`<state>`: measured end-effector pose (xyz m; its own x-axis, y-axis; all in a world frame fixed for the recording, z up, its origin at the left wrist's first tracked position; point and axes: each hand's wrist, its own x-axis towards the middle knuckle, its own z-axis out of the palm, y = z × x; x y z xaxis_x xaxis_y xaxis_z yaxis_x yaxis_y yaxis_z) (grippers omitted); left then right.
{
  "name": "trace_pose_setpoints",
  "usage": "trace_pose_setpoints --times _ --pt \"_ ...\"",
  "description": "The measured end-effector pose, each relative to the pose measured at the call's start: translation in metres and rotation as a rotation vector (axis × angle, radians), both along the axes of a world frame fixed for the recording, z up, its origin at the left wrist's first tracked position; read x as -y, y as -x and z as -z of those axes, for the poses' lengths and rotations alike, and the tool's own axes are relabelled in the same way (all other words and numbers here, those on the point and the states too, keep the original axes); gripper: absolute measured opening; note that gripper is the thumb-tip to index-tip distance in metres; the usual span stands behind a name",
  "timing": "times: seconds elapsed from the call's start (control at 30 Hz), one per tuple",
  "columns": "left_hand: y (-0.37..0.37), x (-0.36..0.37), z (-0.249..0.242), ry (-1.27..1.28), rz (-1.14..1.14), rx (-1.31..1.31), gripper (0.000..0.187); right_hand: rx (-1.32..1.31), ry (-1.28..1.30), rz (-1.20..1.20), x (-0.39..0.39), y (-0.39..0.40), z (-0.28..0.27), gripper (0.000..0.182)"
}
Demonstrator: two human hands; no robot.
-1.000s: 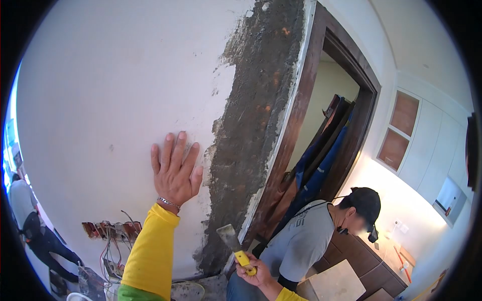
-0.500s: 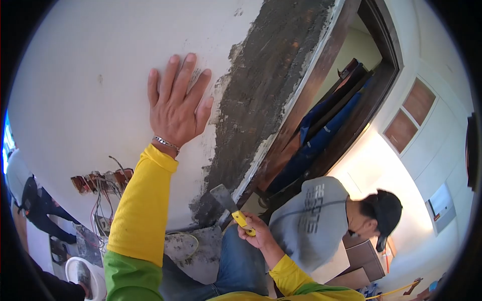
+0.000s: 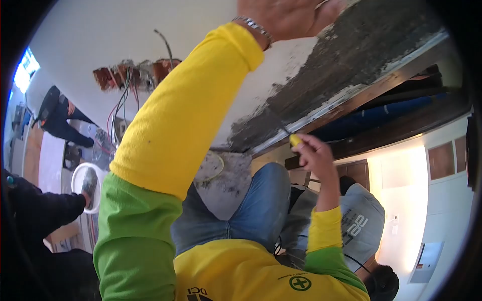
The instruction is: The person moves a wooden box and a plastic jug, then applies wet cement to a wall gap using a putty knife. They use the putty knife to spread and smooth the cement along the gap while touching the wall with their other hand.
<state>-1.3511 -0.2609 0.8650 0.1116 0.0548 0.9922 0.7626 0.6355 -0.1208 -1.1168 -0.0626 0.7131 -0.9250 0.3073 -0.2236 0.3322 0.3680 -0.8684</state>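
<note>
"How should one work the yellow-handled, flat-bladed scraper (image 3: 296,140)?"
"I'd keep it shallow and light; its blade is before the lower end of the rough, dark-grey mortar strip (image 3: 321,88)."
"And the hands?"
"Right hand (image 3: 317,159) closed round the handle, forearm upright; left hand (image 3: 286,19) raised high, fingers cropped, spread impossible to tell."

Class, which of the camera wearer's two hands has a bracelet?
The left hand, uppermost, wears a silver bracelet; the right hand, gripping a yellow-handled tool, has none.
</note>
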Motion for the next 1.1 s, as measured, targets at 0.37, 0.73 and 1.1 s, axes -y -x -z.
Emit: trace_pose_setpoints --times 0.37,0.73,1.1 --pt "0.000 0.000 0.000 -0.051 -0.019 -0.071 0.046 0.185 -0.730 -0.313 0.028 0.078 0.017 0.028" --pt "0.005 0.005 -0.007 -0.048 -0.034 -0.078 0.043 0.251 -0.803 -0.269 0.045 0.089 0.062 0.024" --pt "0.008 -0.005 0.001 -0.117 -0.006 -0.152 0.043 0.269 -0.819 -0.223 0.053 0.091 0.147 0.020"
